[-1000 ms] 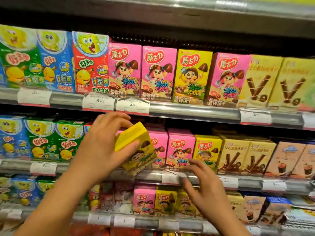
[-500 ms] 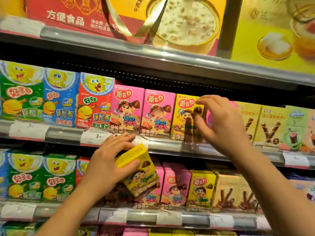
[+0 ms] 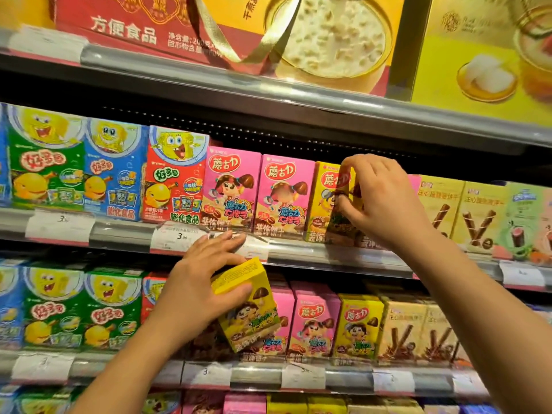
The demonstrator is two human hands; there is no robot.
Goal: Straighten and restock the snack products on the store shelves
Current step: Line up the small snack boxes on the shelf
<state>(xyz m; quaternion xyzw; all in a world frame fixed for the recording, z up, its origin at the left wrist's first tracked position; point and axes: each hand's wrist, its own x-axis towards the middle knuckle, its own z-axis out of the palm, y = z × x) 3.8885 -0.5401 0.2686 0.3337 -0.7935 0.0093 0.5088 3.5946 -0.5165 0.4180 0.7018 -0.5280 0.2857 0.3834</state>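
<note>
Snack shelves [image 3: 298,252] fill your view; your left hand [image 3: 203,282] grips a tilted yellow box [image 3: 248,309] at six o'clock; your right hand [image 3: 385,198] pinches a shelved yellow box [image 3: 324,201] at two o'clock.

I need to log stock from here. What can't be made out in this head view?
- Front of the yellow box on the upper shelf: the right hand covers its right part, as well as most of the pink box behind the hand.
- Boxes behind the yellow box held by the left hand: hidden by it and the left hand.
- Price labels: mostly blurred.
- Bottom shelf boxes: cut off by the lower edge.
</note>
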